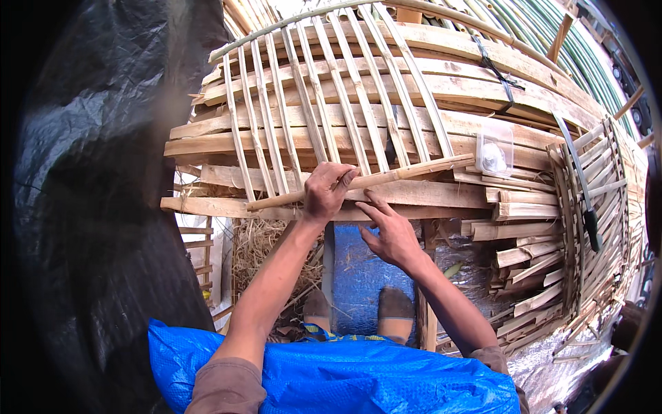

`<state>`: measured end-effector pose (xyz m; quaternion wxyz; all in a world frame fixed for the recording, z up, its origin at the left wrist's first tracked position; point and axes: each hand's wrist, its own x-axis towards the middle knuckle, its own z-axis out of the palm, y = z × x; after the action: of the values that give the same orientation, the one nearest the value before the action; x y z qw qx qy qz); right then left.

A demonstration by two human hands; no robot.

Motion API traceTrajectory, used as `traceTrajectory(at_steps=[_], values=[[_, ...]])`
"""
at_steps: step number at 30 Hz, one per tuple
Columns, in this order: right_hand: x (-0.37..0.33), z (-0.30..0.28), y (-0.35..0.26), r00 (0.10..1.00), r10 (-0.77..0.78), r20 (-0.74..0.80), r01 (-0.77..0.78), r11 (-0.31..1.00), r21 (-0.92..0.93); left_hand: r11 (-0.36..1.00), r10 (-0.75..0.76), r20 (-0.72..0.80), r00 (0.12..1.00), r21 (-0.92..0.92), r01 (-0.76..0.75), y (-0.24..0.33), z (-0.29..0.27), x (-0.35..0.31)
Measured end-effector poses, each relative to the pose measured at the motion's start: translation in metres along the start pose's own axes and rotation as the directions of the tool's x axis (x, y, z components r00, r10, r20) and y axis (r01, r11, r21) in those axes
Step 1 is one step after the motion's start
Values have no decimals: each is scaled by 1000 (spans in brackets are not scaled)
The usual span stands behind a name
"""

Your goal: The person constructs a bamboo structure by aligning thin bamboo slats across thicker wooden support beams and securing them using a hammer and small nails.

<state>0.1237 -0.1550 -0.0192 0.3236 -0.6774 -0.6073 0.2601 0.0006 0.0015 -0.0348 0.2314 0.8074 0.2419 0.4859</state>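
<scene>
A bamboo lattice panel lies across the work surface, its thin slats (pixel 362 103) fanning out from a near rail (pixel 414 170) to a long curved far rail (pixel 303 19). My left hand (pixel 327 191) is closed round the near rail, left of its middle, with the thumb along the top. Just below that rail, my right hand (pixel 390 231) is held with its fingers apart and the thumb stretched out. Nothing shows in its grasp. The fingertips come close to the rail; whether they touch it I cannot tell.
Under the panel are stacked wooden planks (pixel 469 121), bound by a black strap (pixel 498 72). A clear plastic tub (pixel 495 148) stands at the rail's right end. Farther right, a saw (pixel 581 176) rests on bundled bamboo strips (pixel 610 200). Black sheeting (pixel 103 152) hangs left; shavings (pixel 265 259) lie below.
</scene>
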Motion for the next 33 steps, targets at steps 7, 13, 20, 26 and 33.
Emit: traceTrajectory(at_steps=[7, 13, 20, 26, 33], values=[[-41, -1, -2, 999, 40, -21, -35, 977, 210, 999, 41, 42, 998, 27, -42, -1, 3, 4], [-90, 1, 12, 980, 143, -140, -86, 933, 350, 945, 171, 239, 956, 236, -228, 6, 4, 2], [-133, 6, 27, 959, 242, -147, -168, 906, 389, 949, 90, 245, 965, 274, -158, 10, 5, 1], [-148, 5, 32, 945, 294, -143, -219, 892, 395, 944, 224, 243, 944, 187, -272, 5, 11, 4], [-155, 11, 36, 939, 300, -168, -209, 886, 414, 991, 117, 226, 967, 36, -128, 5, 12, 8]])
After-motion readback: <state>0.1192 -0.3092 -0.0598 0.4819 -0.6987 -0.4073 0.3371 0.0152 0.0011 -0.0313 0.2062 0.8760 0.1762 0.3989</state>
